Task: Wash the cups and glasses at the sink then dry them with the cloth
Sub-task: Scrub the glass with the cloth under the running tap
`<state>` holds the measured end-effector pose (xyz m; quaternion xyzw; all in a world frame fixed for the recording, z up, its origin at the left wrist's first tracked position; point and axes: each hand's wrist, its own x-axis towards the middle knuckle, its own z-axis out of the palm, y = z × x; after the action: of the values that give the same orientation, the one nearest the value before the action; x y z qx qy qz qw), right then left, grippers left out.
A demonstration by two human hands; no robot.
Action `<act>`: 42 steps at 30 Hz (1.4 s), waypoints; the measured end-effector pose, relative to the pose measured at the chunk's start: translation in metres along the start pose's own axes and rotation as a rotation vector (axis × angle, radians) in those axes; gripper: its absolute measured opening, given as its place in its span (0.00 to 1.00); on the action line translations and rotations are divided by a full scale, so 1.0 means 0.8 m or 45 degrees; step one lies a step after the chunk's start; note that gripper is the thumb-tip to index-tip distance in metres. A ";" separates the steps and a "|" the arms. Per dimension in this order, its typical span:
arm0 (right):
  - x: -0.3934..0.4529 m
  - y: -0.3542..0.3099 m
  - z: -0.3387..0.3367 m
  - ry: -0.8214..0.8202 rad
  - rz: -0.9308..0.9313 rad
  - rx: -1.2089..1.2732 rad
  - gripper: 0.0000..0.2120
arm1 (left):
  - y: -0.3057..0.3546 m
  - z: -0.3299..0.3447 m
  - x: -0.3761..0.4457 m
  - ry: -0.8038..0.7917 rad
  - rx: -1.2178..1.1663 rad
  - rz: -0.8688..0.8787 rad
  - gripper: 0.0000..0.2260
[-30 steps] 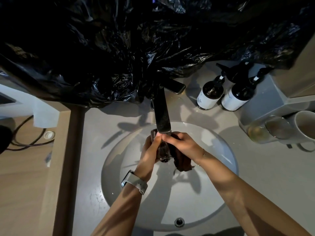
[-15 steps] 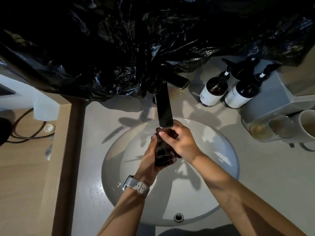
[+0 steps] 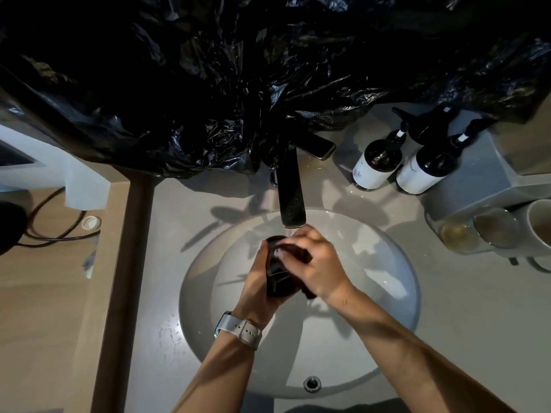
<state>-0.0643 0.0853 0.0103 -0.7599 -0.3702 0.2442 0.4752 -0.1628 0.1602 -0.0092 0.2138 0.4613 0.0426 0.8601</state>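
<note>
While water runs from the flat black tap spout (image 3: 290, 201) at twelve o'clock, we hold a dark, see-through drinking glass (image 3: 275, 274) over the middle of the round white sink basin (image 3: 384, 296). Our left hand (image 3: 258, 286) curls its fingers round the glass from nine o'clock. Our right hand (image 3: 317, 263) pinches a dark cloth (image 3: 305, 257) against the rim. At three o'clock stand two clear glasses (image 3: 477, 232) beside a white mug (image 3: 538, 226).

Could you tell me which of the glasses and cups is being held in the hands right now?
The dark glass over the basin, under the tap; the two clear glasses and white mug sit untouched at right.
</note>
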 end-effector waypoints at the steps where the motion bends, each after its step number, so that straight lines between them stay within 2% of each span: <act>1: -0.006 -0.005 0.003 -0.038 -0.067 -0.052 0.13 | 0.001 0.000 0.001 -0.012 -0.013 0.001 0.21; 3: 0.010 -0.008 0.002 -0.085 -0.098 -0.052 0.11 | 0.001 0.004 0.002 -0.018 0.032 0.046 0.19; 4: 0.025 -0.004 -0.001 -0.067 -0.039 -0.026 0.10 | 0.001 0.005 0.004 -0.013 0.056 0.063 0.20; 6: 0.046 0.010 -0.008 0.045 0.154 0.018 0.07 | 0.002 0.010 0.003 -0.017 0.071 0.093 0.21; 9: 0.032 0.029 -0.006 0.270 0.486 0.318 0.03 | 0.011 0.017 0.005 -0.051 0.061 0.174 0.22; 12: 0.006 0.024 -0.002 0.402 0.624 0.364 0.01 | 0.013 0.017 0.006 -0.150 0.215 0.268 0.26; 14: 0.012 0.015 -0.009 0.467 0.568 0.383 0.01 | 0.013 0.020 0.008 -0.191 0.299 0.276 0.29; 17: 0.028 0.010 -0.018 0.452 0.486 0.453 0.10 | 0.018 0.026 0.009 -0.260 0.482 0.322 0.35; 20: 0.025 0.012 -0.020 0.445 0.564 0.536 0.11 | 0.022 0.022 0.016 -0.216 0.588 0.378 0.30; 22: 0.020 0.013 -0.022 0.443 0.488 0.373 0.08 | 0.021 0.014 0.018 -0.181 0.608 0.358 0.28; 24: 0.016 0.012 -0.021 0.397 0.316 0.068 0.06 | 0.019 0.011 0.016 -0.148 0.521 0.292 0.25; 27: 0.008 -0.003 -0.007 0.336 0.059 -0.349 0.12 | 0.017 0.017 0.010 -0.118 0.346 0.165 0.21; 29: 0.008 -0.008 0.003 0.328 -0.053 -0.441 0.15 | 0.011 0.021 0.007 -0.105 0.324 0.185 0.21; 31: 0.011 -0.004 0.007 0.388 0.017 -0.299 0.12 | 0.007 0.022 0.005 -0.098 0.295 0.241 0.23; 34: 0.015 0.010 0.003 0.415 0.539 0.323 0.05 | 0.007 0.017 -0.001 -0.200 0.245 0.320 0.27; 36: 0.010 0.011 0.003 0.423 0.707 0.490 0.03 | 0.011 0.015 -0.001 -0.235 0.244 0.344 0.27; 37: 0.008 0.007 0.004 0.453 0.684 0.474 0.03 | 0.013 0.014 0.000 -0.243 0.265 0.348 0.27; 39: 0.005 -0.003 0.005 0.481 0.465 0.291 0.02 | 0.015 0.012 0.001 -0.257 0.308 0.344 0.27; 42: 0.009 -0.011 0.005 0.370 0.134 -0.105 0.09 | 0.014 0.008 0.002 -0.223 0.376 0.294 0.26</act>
<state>-0.0656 0.0952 0.0164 -0.8244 -0.2670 0.1407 0.4787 -0.1550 0.1686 -0.0027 0.3921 0.3583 0.0541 0.8456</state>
